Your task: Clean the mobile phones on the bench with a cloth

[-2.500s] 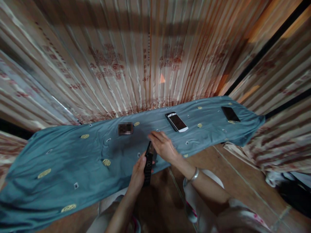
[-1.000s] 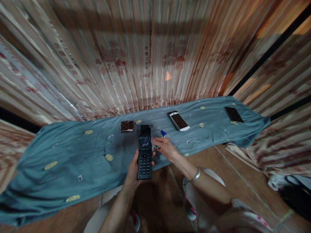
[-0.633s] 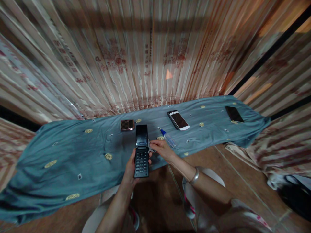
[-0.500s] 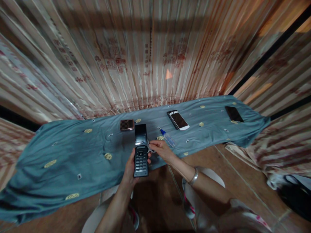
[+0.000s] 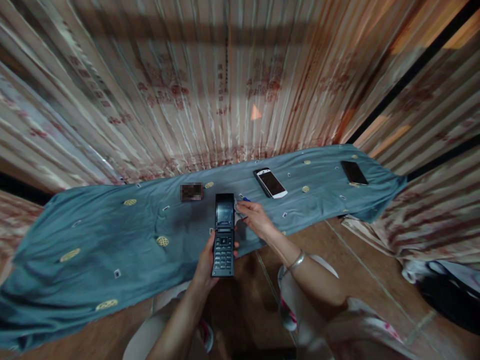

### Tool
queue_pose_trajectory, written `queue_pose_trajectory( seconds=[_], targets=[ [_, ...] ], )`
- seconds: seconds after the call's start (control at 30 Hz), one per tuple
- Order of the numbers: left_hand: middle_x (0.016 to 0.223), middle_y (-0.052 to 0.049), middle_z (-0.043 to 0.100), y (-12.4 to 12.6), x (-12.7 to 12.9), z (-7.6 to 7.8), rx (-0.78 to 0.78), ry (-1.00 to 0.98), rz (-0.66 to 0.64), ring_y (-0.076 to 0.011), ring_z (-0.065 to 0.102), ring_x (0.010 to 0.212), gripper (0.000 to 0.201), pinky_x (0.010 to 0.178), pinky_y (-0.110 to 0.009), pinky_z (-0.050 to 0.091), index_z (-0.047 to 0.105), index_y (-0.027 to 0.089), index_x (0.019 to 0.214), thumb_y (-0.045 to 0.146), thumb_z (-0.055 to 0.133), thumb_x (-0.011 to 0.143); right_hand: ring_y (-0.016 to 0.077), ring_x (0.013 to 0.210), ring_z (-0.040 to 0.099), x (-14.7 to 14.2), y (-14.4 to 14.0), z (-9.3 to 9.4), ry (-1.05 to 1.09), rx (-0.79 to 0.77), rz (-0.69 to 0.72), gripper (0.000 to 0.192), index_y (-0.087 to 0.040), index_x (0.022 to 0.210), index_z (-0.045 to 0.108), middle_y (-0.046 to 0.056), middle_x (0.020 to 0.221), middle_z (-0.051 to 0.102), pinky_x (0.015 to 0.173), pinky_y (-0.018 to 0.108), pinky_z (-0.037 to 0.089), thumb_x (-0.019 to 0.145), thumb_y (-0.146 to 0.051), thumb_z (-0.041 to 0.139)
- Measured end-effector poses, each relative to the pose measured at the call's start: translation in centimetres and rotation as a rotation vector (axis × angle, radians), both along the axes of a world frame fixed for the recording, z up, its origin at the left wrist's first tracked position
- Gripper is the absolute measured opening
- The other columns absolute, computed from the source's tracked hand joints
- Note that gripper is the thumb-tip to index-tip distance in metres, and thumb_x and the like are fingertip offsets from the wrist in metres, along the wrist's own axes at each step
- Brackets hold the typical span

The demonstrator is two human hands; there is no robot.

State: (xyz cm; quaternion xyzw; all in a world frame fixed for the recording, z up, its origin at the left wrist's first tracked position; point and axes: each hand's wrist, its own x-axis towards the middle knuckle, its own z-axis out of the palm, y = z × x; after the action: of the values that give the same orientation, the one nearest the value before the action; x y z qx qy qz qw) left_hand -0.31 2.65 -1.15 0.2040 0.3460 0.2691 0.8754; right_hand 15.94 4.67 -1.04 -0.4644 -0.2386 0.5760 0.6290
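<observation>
The left hand (image 5: 205, 262) is clamped around the lower half of an open black flip phone (image 5: 224, 235), held upright above the near edge of the cloth-covered surface (image 5: 112, 235). Just right of its screen, the right hand (image 5: 253, 217) pinches a small cloth (image 5: 240, 214), fingers together; a white smartphone (image 5: 270, 182) lies beyond that hand.

Matt black plastic on the flip phone (image 5: 224, 235), with a glossy screen and small raised keys. Soft, matt blue-grey cloth (image 5: 112, 235) across the middle of the frame, lightly creased, dotted with woven yellow patches. Glossy dark glass and a white plastic rim on the white phone (image 5: 270, 182); smooth glossy black on the black phone (image 5: 354, 172) at right. Shiny metal bangle (image 5: 297, 261). Sheeny, pleated curtain (image 5: 210, 85) fabric above. Smooth, polished brown floor (image 5: 360, 280) at lower right.
</observation>
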Motion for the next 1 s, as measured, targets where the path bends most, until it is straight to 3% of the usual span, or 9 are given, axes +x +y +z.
queue_pose_trajectory(
  seconds=[0.23, 0.47, 0.67, 0.77, 1.0],
  targets=[
    [0.078, -0.012, 0.069, -0.7, 0.3, -0.6, 0.01, -0.016, -0.032, -0.0153, 0.062, 0.054, 0.049, 0.047, -0.023, 0.047, 0.054, 0.007, 0.119, 0.042, 0.035, 0.091, 0.0099, 0.056, 0.051, 1.7, 0.8, 0.7, -0.018, -0.005, -0.137, 0.03, -0.02, 0.066, 0.067, -0.003, 0.064, 0.063, 0.052, 0.022, 0.036, 0.047, -0.039, 0.08],
    [0.098, -0.015, 0.069, -0.8, 0.3, -1.1, 0.092, 0.01, 0.022, -0.0163, 0.064, 0.06, 0.046, 0.051, -0.027, 0.051, 0.053, 0.01, 0.118, 0.041, 0.05, 0.085, 0.0118, 0.062, 0.053, 2.5, 1.1, 0.2, -0.339, 0.1, -0.128, 0.028, -0.021, 0.073, 0.071, -0.003, 0.065, 0.064, 0.058, 0.023, 0.037, 0.056, -0.043, 0.074],
    [0.077, -0.01, 0.07, -0.7, 0.2, -1.2, 0.21, 0.125, -0.016, -0.0156, 0.062, 0.05, 0.051, 0.042, -0.022, 0.044, 0.055, 0.012, 0.11, 0.051, 0.056, 0.078, 0.0172, 0.068, 0.058, 3.2, 1.1, -0.4, -0.651, 0.19, -0.104, 0.024, -0.022, 0.08, 0.074, -0.001, 0.072, 0.069, 0.065, 0.028, 0.042, 0.068, -0.041, 0.065],
    [0.079, -0.009, 0.07, -1.0, 0.5, -1.3, 0.253, 0.167, -0.014, -0.0159, 0.062, 0.048, 0.05, 0.042, -0.023, 0.044, 0.055, 0.013, 0.109, 0.05, 0.059, 0.076, 0.0205, 0.077, 0.062, 2.8, 0.8, -0.1, -0.779, 0.249, -0.105, 0.02, -0.025, 0.086, 0.073, 0.0, 0.083, 0.072, 0.074, 0.031, 0.044, 0.075, -0.035, 0.061],
    [0.075, -0.009, 0.07, -1.4, 0.8, -1.2, 0.251, 0.182, -0.03, -0.0155, 0.061, 0.047, 0.054, 0.042, -0.023, 0.043, 0.055, 0.012, 0.114, 0.049, 0.061, 0.075, 0.0219, 0.087, 0.064, 2.5, 0.7, 0.2, -0.857, 0.272, -0.055, 0.02, -0.027, 0.092, 0.073, 0.0, 0.091, 0.072, 0.081, 0.032, 0.044, 0.078, -0.033, 0.059]
  ],
)
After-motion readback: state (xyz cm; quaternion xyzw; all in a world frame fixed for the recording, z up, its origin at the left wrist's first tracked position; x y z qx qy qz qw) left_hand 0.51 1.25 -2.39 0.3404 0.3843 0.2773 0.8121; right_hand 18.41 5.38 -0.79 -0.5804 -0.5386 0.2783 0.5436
